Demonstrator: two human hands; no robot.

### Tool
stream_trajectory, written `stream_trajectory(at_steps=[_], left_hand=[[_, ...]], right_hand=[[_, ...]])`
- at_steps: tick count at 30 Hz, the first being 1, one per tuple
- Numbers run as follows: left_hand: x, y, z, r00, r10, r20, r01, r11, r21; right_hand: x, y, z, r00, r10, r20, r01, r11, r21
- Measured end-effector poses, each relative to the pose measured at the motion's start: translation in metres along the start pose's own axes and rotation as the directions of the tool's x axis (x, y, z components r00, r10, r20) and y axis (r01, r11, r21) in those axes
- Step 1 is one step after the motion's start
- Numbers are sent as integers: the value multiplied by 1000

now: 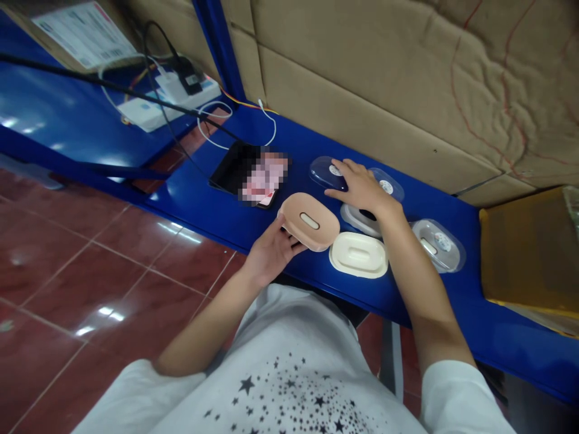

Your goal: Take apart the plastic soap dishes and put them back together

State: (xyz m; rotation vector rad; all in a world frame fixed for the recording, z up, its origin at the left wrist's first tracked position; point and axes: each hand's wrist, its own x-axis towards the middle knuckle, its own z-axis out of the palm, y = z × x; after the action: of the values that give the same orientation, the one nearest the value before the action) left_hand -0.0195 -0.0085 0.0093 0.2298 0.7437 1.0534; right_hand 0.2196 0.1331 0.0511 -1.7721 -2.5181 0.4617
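Note:
My left hand grips the near edge of a peach-coloured oval plastic box with a pale slot-shaped piece in its top, tilted just above the blue table's front edge. My right hand reaches across to a clear oval plastic lid bearing a round sticker, fingers on its top and thumb along its near side. Under and beside that hand sit another clear lid and a greyish oval piece, both partly hidden. Close to the peach box lies a cream oval dish with a raised middle.
A clear-lidded oval box stands right of my forearm. Farther right is a taped cardboard box. A phone, blurred out, leans on a black holder at left. A power strip with cables lies beyond; cardboard lines the back.

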Motion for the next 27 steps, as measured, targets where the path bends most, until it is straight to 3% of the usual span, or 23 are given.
stream_trajectory(at_steps=[3,6,9,11,14,18,23,25,27], left_hand=[[-1,-1,1,999,39,-30,-40,999,-12],[0,-4,0,994,90,-58,-91,996,-19],[1,-7,-3,989,137,-46,-138,990,-24],[2,-9,-6,989,149,-14,-149,989,-10],[2,-12,-9,985,171,37,-172,985,32],[0,-13,-9,977,205,54,-209,975,72],[-8,-9,-12,989,121,86,-132,982,137],[-14,-6,-15,992,67,104,-90,969,231],[-23,-5,-19,993,17,120,-67,902,426]], right_hand=[[-4,-5,-2,1000,1,-23,-2,999,-52],[-19,-24,-11,988,-135,-77,134,991,-19],[-39,-55,-20,940,-324,108,316,945,84],[-52,-74,-21,903,-373,213,367,928,70],[-67,-93,-17,908,-362,211,379,925,-42],[-74,-94,-10,915,-334,228,357,932,-67],[-69,-80,-24,908,-345,238,357,934,-7],[-67,-75,-32,907,-335,256,336,941,43],[-65,-72,-37,908,-328,259,320,945,74]])
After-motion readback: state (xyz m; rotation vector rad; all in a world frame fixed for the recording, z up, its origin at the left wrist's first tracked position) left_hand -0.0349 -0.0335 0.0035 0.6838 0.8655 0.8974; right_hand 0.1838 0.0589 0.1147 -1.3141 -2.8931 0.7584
